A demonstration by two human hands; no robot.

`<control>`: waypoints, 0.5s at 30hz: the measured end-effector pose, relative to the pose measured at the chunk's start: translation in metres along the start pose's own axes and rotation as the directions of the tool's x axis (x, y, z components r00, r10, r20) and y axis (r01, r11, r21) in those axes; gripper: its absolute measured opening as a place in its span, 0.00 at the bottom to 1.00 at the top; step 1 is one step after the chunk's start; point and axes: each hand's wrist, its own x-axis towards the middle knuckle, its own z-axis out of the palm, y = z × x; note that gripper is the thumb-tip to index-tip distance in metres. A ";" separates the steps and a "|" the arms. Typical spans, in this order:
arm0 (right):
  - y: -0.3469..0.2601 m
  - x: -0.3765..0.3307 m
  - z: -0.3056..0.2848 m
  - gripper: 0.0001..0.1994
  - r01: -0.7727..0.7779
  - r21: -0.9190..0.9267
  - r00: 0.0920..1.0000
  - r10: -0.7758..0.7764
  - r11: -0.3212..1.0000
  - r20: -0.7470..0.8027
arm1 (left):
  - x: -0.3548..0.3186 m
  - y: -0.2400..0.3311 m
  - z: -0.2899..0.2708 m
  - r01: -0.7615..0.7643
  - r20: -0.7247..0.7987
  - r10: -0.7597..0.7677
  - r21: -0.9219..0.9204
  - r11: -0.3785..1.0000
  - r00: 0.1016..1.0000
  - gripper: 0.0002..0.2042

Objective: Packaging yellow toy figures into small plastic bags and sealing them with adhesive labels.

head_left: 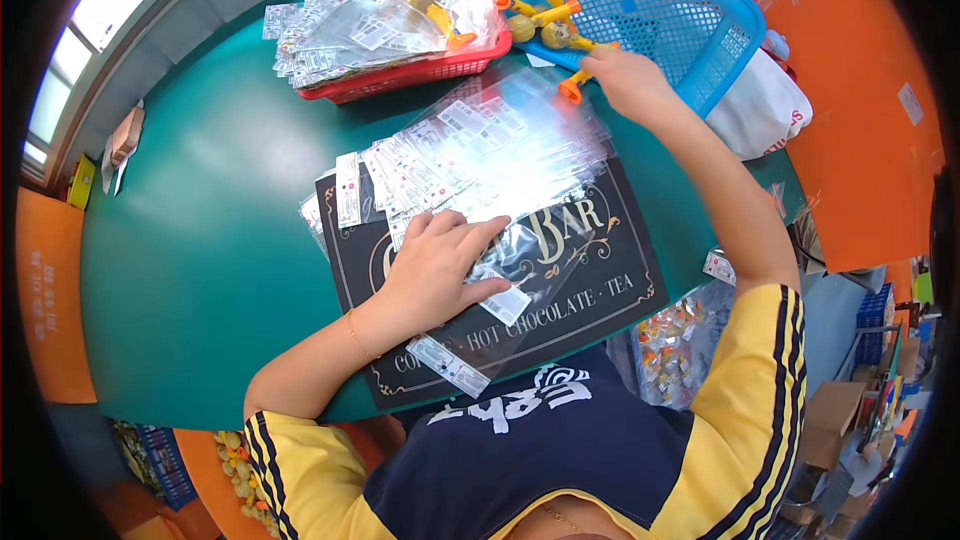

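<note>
my left hand [437, 265] flat on a clear bag [500, 285] on the black mat [590, 270], fingers spread, right hand [625, 80] up at the blue basket [690, 10], fingers pinching an orange and yellow toy [573, 86], green bench [200, 210] underneath

Worktop [200, 220]: smooth teal surface with a soft sheen. Centre: black sign board [600, 270], matt, gold-printed, under glossy clear plastic bags [500, 150]. At 12 o'clock, red basket [410, 75] and, at 1 o'clock, blue basket [660, 10]: perforated moulded plastic. Toy [572, 88] in right hand [625, 80]: glossy orange-yellow plastic. Sleeves: knit cloth.
</note>
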 end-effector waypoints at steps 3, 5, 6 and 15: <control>-0.007 0.024 0.016 0.08 0.037 -0.154 0.997 -0.027 0.987 0.070 | -0.002 -0.004 0.005 0.022 -0.030 -0.024 -0.056 0.998 0.999 0.28; -0.010 0.030 0.017 0.05 0.011 -0.216 0.999 -0.002 0.976 0.043 | -0.002 -0.009 0.008 0.057 -0.078 -0.070 -0.154 0.986 0.994 0.27; -0.013 0.030 0.013 0.06 -0.054 -0.189 0.997 0.065 0.980 0.048 | -0.001 -0.011 0.010 0.063 -0.111 -0.083 -0.172 0.983 0.990 0.26; -0.087 -0.025 -0.033 0.17 0.015 1.000 0.929 0.369 -0.003 -0.013 | 0.001 -0.012 0.004 0.366 -0.038 -0.459 -0.546 0.753 0.887 0.19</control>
